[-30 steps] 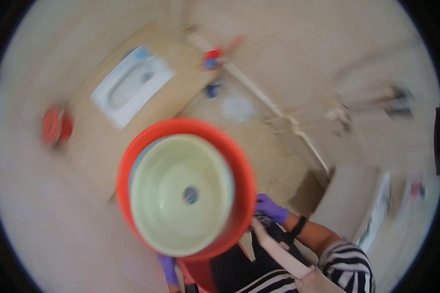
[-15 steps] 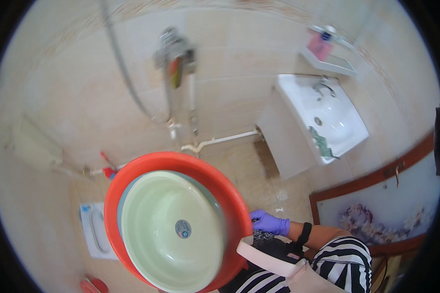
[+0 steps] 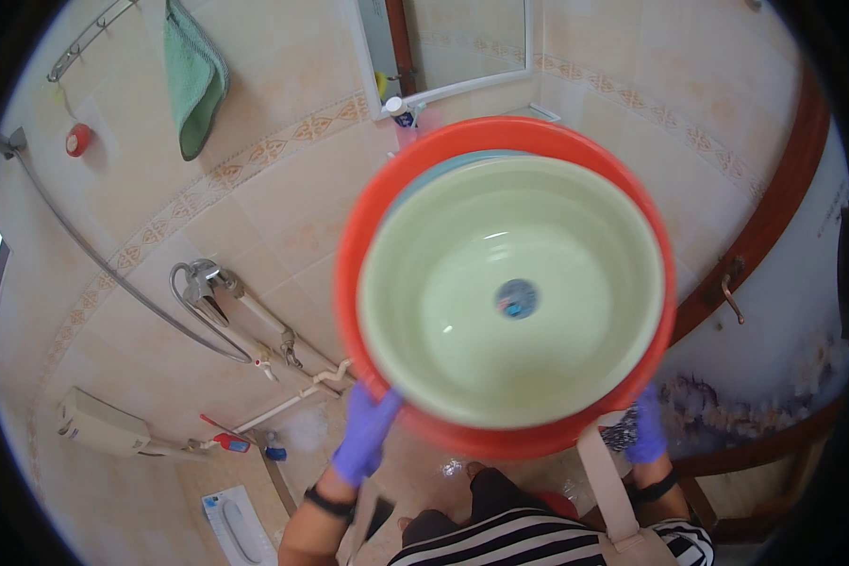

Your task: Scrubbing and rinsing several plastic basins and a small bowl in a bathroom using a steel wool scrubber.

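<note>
In the head view, the basins have swung from the lower left to in front of the mirror (image 3: 467, 42), and the left hand (image 3: 366, 434) has come into sight. Its grip is closed on the red basin's (image 3: 575, 143) rim; the right hand's (image 3: 647, 429) seems closed on the opposite side, fingertips mostly hidden. The green basin (image 3: 509, 255) sits inside the blue one (image 3: 432, 179), both within the red. Stacking looks done; the pile hangs above the floor (image 3: 415, 464), not yet set down.
</note>
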`<state>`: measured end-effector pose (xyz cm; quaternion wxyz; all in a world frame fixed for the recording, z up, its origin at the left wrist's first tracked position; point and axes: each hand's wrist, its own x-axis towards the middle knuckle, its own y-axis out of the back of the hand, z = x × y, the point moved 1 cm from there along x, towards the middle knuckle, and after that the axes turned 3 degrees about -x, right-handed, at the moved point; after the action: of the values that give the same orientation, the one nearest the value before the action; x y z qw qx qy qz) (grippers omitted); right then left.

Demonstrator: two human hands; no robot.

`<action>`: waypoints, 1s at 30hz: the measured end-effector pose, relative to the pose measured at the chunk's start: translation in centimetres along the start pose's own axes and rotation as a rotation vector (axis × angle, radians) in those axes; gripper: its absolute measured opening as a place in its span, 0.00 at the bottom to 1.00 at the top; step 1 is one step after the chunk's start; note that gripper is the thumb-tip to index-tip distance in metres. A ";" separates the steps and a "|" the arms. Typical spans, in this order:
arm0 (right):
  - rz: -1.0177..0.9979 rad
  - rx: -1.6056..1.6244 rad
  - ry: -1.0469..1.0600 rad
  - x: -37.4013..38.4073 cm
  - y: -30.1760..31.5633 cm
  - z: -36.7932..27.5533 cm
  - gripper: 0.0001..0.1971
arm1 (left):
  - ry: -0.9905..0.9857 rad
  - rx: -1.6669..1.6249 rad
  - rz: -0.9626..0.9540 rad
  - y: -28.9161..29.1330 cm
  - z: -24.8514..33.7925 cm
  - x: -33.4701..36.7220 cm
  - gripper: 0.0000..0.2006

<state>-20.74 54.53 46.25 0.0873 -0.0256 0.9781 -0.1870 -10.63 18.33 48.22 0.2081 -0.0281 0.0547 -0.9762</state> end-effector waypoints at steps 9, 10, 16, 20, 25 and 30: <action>0.122 0.242 -0.038 6.0 7.6 -3.7 0.11 | 0.178 -0.173 -0.365 -18.3 0.9 15.1 0.24; 0.112 0.212 -0.048 6.6 7.8 -4.0 0.12 | 0.152 -0.131 -0.350 -19.2 0.3 15.2 0.25; 0.235 -0.078 -0.070 11.9 4.1 -6.5 0.15 | 0.051 -0.031 -0.340 -17.0 -3.5 12.5 0.26; 0.266 -0.073 -0.039 13.6 2.5 -6.6 0.15 | 0.256 -0.106 -0.269 -10.2 -6.1 8.8 0.23; 0.248 -0.057 0.180 14.2 6.9 -1.1 0.16 | 0.474 -0.131 0.141 2.0 -14.9 -1.9 0.18; 0.026 -0.143 -0.467 10.6 3.9 5.4 0.18 | 0.765 -0.217 0.657 8.1 -22.9 -18.4 0.14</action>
<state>-30.31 55.29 38.19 0.3112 -0.0616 0.9425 -0.1049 7.69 20.66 23.92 0.4648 0.3283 0.2338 -0.7884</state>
